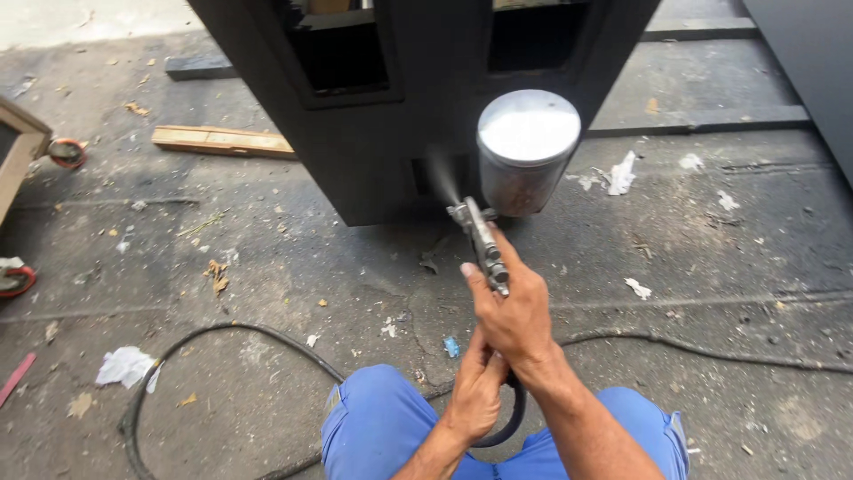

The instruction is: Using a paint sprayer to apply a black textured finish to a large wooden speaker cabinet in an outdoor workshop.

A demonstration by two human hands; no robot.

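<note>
My right hand (514,311) is closed around the grip of the spray gun (481,242) at the centre of the frame, its metal cup (526,149) upright above it so paint feeds down, the nozzle aimed at the lower edge of the black cabinet (391,133) where a faint mist shows. My left hand (475,391), lower centre, grips the black hose (222,342), holding it off the floor; I see no labels, only white paper scraps (124,364) at lower left

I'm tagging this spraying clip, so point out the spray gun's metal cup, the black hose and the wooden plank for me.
metal cup (529,133): head view, on its flat round lid.
black hose (213,333): head view, on the curve lying on the concrete floor.
wooden plank (222,140): head view, mid-length on its top face.
</note>
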